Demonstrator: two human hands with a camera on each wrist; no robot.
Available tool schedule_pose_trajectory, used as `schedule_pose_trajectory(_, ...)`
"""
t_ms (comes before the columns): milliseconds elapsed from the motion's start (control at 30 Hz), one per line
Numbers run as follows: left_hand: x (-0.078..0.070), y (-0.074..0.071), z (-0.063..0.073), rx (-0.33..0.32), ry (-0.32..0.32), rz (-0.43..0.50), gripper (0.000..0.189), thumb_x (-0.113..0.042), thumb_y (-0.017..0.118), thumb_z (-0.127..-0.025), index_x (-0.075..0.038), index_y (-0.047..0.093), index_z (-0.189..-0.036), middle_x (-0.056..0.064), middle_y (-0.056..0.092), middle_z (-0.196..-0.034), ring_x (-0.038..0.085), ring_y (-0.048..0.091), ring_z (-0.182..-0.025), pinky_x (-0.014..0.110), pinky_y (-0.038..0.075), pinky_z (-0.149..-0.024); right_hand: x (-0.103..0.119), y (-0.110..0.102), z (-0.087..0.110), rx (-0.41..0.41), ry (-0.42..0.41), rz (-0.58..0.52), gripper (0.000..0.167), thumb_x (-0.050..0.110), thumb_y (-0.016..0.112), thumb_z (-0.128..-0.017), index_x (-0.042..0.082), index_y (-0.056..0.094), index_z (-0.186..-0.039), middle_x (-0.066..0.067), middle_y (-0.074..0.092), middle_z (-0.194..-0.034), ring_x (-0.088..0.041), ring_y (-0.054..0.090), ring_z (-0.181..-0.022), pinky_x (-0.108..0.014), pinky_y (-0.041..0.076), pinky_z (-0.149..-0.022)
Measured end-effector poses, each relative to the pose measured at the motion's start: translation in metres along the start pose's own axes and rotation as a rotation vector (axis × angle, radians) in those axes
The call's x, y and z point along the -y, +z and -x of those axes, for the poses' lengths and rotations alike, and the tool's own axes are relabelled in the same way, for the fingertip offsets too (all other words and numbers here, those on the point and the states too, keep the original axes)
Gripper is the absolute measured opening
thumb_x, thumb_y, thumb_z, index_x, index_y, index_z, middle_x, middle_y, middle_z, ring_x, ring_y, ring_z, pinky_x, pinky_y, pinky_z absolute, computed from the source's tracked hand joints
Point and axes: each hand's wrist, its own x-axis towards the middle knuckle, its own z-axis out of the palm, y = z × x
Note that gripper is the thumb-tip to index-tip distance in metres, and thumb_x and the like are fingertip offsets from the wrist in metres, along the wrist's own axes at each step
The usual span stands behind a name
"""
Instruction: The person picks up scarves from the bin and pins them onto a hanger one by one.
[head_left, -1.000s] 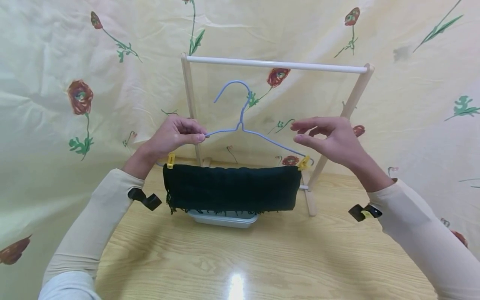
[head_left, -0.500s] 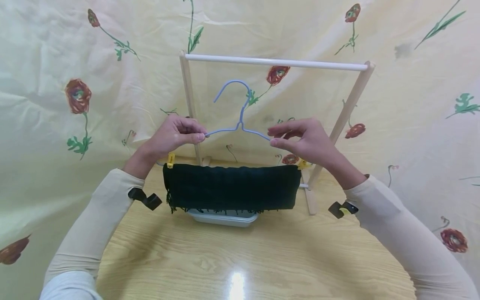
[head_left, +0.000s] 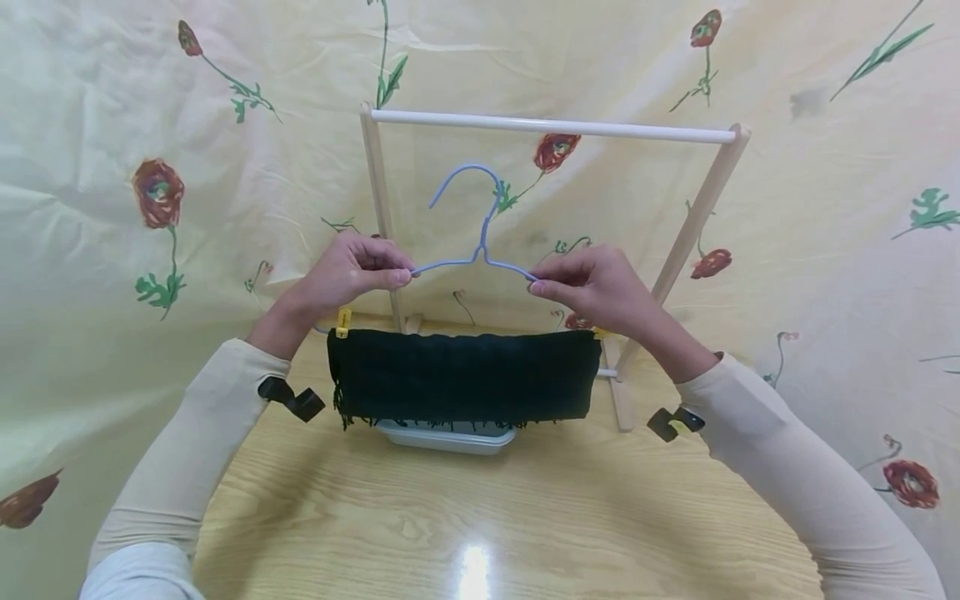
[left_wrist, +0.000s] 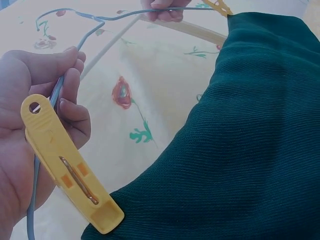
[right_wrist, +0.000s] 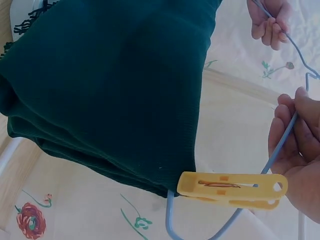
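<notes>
Both hands hold up a blue wire hanger (head_left: pixel 442 264) by its shoulders. My left hand (head_left: pixel 341 271) pinches the left shoulder between thumb and fingers, and my right hand (head_left: pixel 600 287) pinches the right one. From the hanger hangs a folded dark green, nearly black scarf (head_left: pixel 465 375) with a fringe along its lower edge. A yellow clothespin (left_wrist: pixel 72 165) clips its left end, close beside the left palm in the left wrist view. In the right wrist view a second yellow clothespin (right_wrist: pixel 232 190) grips the other end; the right hand mostly covers it from the head view.
Behind the hanger stands a small rack with wooden legs (head_left: pixel 693 221) and a white top bar (head_left: pixel 555 126). A pale plastic tray (head_left: pixel 450 442) sits on the wooden table (head_left: pixel 420 533), partly hidden by the scarf. A flowered cloth (head_left: pixel 247 192) covers the back.
My right hand has come leftward from beside the hanger and now pinches its right shoulder. The left hand and the scarf have stayed almost still.
</notes>
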Motion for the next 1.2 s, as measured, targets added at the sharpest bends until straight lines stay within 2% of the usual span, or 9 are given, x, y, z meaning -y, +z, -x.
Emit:
schedule_pose_trajectory(233, -0.001, 0.002, 0.001, 0.000, -0.033, -0.023, 0.022, 0.007, 0.066, -0.093, -0.008, 0.081, -0.094, -0.001, 0.073, -0.090, 0.016, 0.061, -0.081, 0.025, 0.054, -0.074, 0.003, 0.000, 0.001, -0.008, -0.001, 0.012, 0.016, 0.011, 0.076, -0.093, 0.005, 0.080, -0.107, -0.010, 0.076, -0.093, -0.021, 0.064, -0.064, -0.032, 0.057, -0.053)
schedule_pose_trajectory(400, -0.003, 0.005, 0.000, -0.006, -0.042, -0.050, 0.011, 0.005, 0.068, -0.093, 0.002, 0.078, -0.098, 0.001, 0.074, -0.091, 0.016, 0.063, -0.080, 0.026, 0.056, -0.075, 0.005, 0.001, 0.003, -0.028, 0.031, 0.004, 0.015, 0.013, 0.075, -0.094, 0.005, 0.079, -0.106, -0.009, 0.074, -0.086, -0.023, 0.061, -0.062, -0.033, 0.057, -0.053)
schedule_pose_trajectory(567, -0.004, 0.007, -0.001, -0.006, -0.040, -0.077, 0.011, 0.005, 0.068, -0.093, 0.011, 0.073, -0.102, 0.001, 0.074, -0.091, 0.017, 0.065, -0.078, 0.026, 0.056, -0.074, 0.007, 0.004, 0.004, -0.064, 0.064, -0.012, 0.014, 0.012, 0.073, -0.095, 0.001, 0.077, -0.104, -0.014, 0.073, -0.090, -0.021, 0.066, -0.071, -0.030, 0.057, -0.054)
schedule_pose_trajectory(700, -0.004, 0.008, -0.001, -0.005, -0.039, -0.100, 0.013, 0.005, 0.069, -0.093, 0.012, 0.072, -0.103, 0.001, 0.075, -0.090, 0.017, 0.065, -0.077, 0.026, 0.056, -0.072, 0.009, 0.005, 0.005, -0.102, 0.072, -0.005, 0.014, 0.011, 0.072, -0.096, 0.000, 0.077, -0.103, -0.015, 0.073, -0.094, -0.022, 0.069, -0.077, -0.027, 0.056, -0.055)
schedule_pose_trajectory(1033, -0.006, 0.007, 0.001, 0.008, -0.047, -0.130, 0.016, 0.001, 0.069, -0.094, 0.009, 0.073, -0.107, 0.004, 0.076, -0.092, 0.023, 0.066, -0.080, 0.027, 0.056, -0.074, 0.012, 0.005, 0.006, -0.139, 0.072, -0.005, 0.015, 0.012, 0.072, -0.096, 0.000, 0.077, -0.103, -0.014, 0.073, -0.095, -0.018, 0.066, -0.077, -0.025, 0.054, -0.054)
schedule_pose_trajectory(1200, -0.006, 0.002, 0.004, 0.023, -0.062, -0.118, 0.021, -0.006, 0.067, -0.098, 0.005, 0.073, -0.115, 0.006, 0.077, -0.100, 0.021, 0.072, -0.091, 0.029, 0.057, -0.086, 0.011, 0.005, 0.007, -0.151, 0.059, -0.008, 0.014, 0.011, 0.071, -0.097, -0.001, 0.077, -0.103, -0.014, 0.073, -0.096, -0.021, 0.065, -0.078, -0.021, 0.055, -0.061)
